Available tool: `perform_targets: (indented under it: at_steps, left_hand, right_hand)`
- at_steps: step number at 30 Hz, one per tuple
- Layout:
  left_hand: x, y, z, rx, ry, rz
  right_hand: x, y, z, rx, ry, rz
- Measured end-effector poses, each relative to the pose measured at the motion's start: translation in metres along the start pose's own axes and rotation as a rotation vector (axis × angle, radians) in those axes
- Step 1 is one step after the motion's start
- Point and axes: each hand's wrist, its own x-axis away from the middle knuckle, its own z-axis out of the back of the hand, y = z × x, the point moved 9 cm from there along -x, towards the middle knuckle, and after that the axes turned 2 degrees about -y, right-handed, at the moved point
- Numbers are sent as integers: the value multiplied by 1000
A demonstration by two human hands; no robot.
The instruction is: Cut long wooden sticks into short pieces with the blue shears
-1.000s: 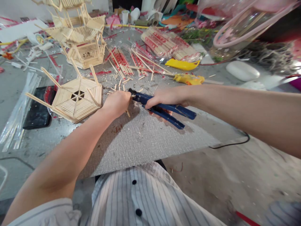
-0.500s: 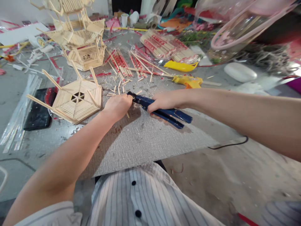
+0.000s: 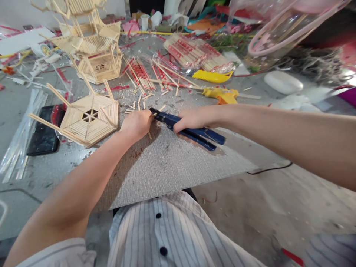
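Note:
My right hand is wrapped round the handles of a dark blue plier-like hand tool, its handle ends slightly apart. The tool's head points left, toward my left hand. There my closed left fingers pinch a thin wooden stick at the jaws; most of it is hidden. Another stick end shows below the hand, and short cut stick pieces lie just behind it. To the left sits a hexagonal stick panel with several posts rising from its rim.
A tiered stick pagoda stands behind the panel. A yellow glue gun, a yellow-handled cutter and bundled sticks lie farther back. At left are a black phone and clear glue sticks. The table's front edge runs before me.
The view has shifted slightly. My hands and the blue tool keep nearly the same position, and a stick end now shows between my left fingers and the jaws.

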Motion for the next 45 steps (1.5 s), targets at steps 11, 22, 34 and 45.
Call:
perform_targets:
  at_steps: [11, 22, 34, 45]
  left_hand:
    - [-5, -14, 5, 280, -7, 97]
    - [-4, -24, -15, 764, -221, 256]
    - [1, -20, -28, 986, -368, 371]
    - [-1, -21, -30, 971, -330, 367]
  right_hand:
    - [2, 0, 2, -42, 11, 3]
    - [-2, 7, 4, -64, 40, -65]
    - [0, 5, 3, -48, 47, -62]
    - [1, 3, 3, -16, 43, -60]
